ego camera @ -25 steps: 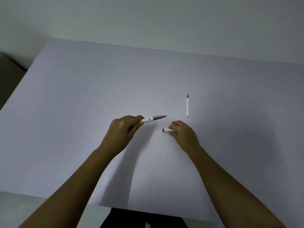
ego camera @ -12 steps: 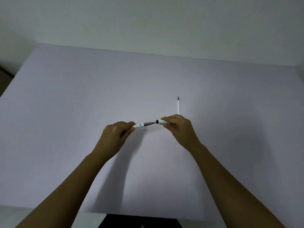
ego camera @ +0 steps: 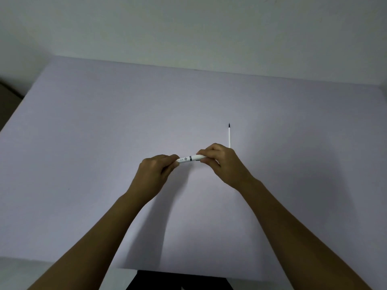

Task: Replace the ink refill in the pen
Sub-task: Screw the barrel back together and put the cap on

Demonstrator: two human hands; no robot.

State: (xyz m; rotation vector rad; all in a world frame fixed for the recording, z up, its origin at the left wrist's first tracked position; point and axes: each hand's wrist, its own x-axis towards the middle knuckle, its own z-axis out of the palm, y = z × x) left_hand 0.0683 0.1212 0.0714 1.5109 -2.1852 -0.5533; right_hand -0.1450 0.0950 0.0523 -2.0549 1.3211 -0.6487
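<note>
A white pen (ego camera: 189,159) with a dark band and small print is held level above the table between both hands. My left hand (ego camera: 154,174) pinches its left end, where the barrel is. My right hand (ego camera: 222,162) grips the right end, where the white cap now sits over the tip. The cap and barrel meet at the dark band. A thin white ink refill (ego camera: 229,136) with a black tip lies on the table just beyond my right hand, pointing away from me; its near end is hidden by my fingers.
A pale lavender table (ego camera: 104,143) spreads wide around the hands, its far edge against a plain light wall (ego camera: 188,28). Its near edge runs below my forearms, with a dark gap (ego camera: 178,281) under it.
My right hand picked the cap off the table, brought it to the pen's grey tip and pushed it on. The grey tip is now covered. The refill has not moved.
</note>
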